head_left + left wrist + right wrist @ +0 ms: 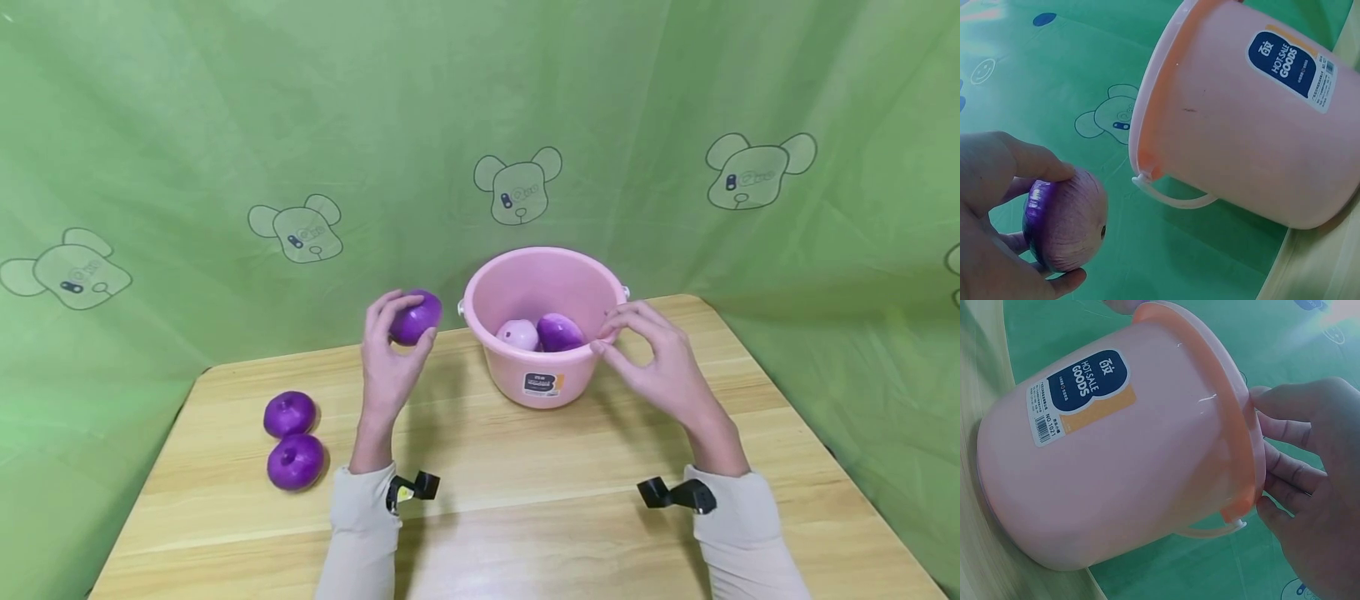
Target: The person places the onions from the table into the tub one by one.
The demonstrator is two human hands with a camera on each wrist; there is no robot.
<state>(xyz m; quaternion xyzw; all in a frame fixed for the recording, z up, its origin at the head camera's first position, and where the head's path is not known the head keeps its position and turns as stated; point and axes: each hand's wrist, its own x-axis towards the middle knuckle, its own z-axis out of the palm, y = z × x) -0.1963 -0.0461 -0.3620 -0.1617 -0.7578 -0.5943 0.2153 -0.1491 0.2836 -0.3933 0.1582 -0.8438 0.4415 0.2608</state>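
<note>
My left hand [390,358] holds a purple onion [422,317] between thumb and fingers, just left of the pink bucket [540,379] and about level with its rim. The left wrist view shows the onion's pale, lined side [1079,219] with a dark spot. On the bucket's right side, my right hand [663,367] pinches the rim [1254,425] between thumb and fingers. Inside the bucket lie a pale pinkish round piece [519,334] and a purple onion [559,332]; anything beneath them is hidden.
Two purple onions, a farther one [289,414] and a nearer one [296,462], sit close together on the left of the wooden table [525,517]. A green curtain [405,108] with bear-head drawings hangs behind. The bucket's white handle [1179,201] hangs at its far side.
</note>
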